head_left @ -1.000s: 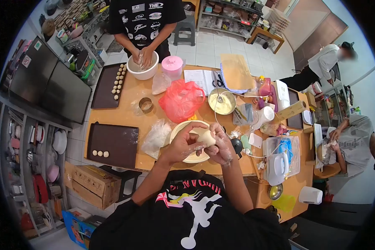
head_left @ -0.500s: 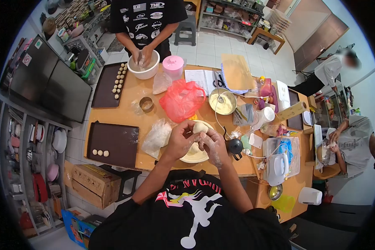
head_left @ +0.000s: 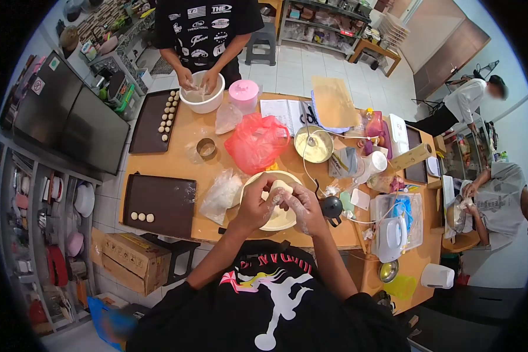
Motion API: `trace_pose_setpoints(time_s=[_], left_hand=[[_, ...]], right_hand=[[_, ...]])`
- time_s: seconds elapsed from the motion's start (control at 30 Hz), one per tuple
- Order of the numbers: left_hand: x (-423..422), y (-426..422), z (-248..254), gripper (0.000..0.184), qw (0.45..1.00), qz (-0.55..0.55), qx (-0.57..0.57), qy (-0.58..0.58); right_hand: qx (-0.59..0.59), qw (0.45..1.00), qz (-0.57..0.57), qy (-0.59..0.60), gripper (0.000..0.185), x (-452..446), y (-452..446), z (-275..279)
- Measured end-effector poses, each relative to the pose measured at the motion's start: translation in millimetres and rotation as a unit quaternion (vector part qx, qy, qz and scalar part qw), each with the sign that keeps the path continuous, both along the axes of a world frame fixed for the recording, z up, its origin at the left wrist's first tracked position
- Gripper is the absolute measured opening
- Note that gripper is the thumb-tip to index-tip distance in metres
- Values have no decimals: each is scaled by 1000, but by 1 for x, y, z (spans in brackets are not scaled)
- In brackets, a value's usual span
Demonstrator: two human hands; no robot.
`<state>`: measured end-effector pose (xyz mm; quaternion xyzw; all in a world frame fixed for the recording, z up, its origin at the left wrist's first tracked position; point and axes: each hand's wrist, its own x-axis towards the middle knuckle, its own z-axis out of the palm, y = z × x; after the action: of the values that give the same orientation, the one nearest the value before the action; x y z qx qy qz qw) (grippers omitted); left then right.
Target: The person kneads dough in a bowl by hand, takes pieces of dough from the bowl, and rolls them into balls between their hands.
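Note:
Between my left hand (head_left: 257, 202) and my right hand (head_left: 303, 206) is a pale piece of dough (head_left: 281, 187), pinched by the fingers of both. White flour marks the fingers. Directly beneath them stands a cream bowl (head_left: 286, 224) with pale dough or flour inside, partly hidden by my hands. A clear plastic bag (head_left: 222, 196) lies to the left of the bowl, and a red plastic bag (head_left: 256, 142) lies behind it. Further left, a dark tray (head_left: 159, 199) holds three small dough balls (head_left: 142, 216) near its front left corner.
Across the table a person's hands work in a white bowl (head_left: 203, 105), beside a tray (head_left: 144, 129) of several dough balls. A metal bowl (head_left: 314, 144) of yellow mixture and a black round object (head_left: 331, 207) stand to the right. Two other people are at the right.
The dough has shifted between my fingers, and my hands have drawn closer together around it. The hands of the person opposite have moved apart in the white bowl.

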<state>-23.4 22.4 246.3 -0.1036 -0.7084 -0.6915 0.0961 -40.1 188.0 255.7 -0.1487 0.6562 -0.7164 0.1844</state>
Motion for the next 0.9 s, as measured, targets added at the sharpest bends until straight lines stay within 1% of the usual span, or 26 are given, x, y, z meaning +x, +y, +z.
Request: trace_pose_setpoints(time_s=[0.03, 0.1, 0.13, 0.2, 0.23, 0.33, 0.43, 0.5, 0.53, 0.6, 0.63, 0.7, 0.73, 0.8, 0.83, 0.9], left_hand=[[0, 0, 2, 24, 1000, 0, -4, 0], [0, 2, 0, 25, 998, 29, -48, 30], [0, 3, -1, 25, 996, 42, -70, 45], [3, 4, 4, 25, 999, 28, -35, 5], [4, 4, 6, 25, 1000, 22, -18, -14], [6, 12, -2, 27, 985, 14, 150, -81], [4, 14, -5, 31, 964, -15, 250, -92], [7, 18, 5, 34, 922, -43, 355, -146], [8, 18, 8, 35, 896, -56, 404, -173], [4, 11, 0, 35, 915, -98, 350, -174], [3, 9, -4, 36, 923, -118, 323, -175], [3, 12, 0, 34, 955, -76, 249, -144], [2, 15, 2, 34, 967, -55, 212, -129], [0, 20, 3, 33, 971, -42, 202, -118], [-3, 22, 4, 33, 973, -35, 197, -112], [-6, 27, 10, 32, 978, -30, 199, -60]], right_hand=[[1, 1000, -5, -12, 26, 0, 0, 0], [4, 999, -13, -37, 26, 0, -2, 2], [27, 999, -26, -37, 26, 0, -3, 6], [75, 995, -53, -38, 24, 1, -6, 16], [47, 997, -57, -38, 23, 0, -7, 18], [-20, 997, -68, -37, 20, 2, -6, 19], [-65, 995, -67, -41, 20, 0, -2, 12], [-105, 991, -55, -56, 19, 0, 2, 7], [-145, 985, -41, -86, 19, 0, 3, 7], [-223, 963, -11, -148, 19, 0, 6, 6], [-221, 962, -1, -160, 19, 1, 8, 7], [-217, 959, 16, -183, 19, 1, 11, 10], [-239, 954, 3, -182, 19, 2, 9, 9], [-283, 943, -24, -176, 19, 1, 2, 5], [-287, 941, -29, -178, 19, 1, -1, 6], [-296, 937, -37, -183, 20, 1, -7, 8]])
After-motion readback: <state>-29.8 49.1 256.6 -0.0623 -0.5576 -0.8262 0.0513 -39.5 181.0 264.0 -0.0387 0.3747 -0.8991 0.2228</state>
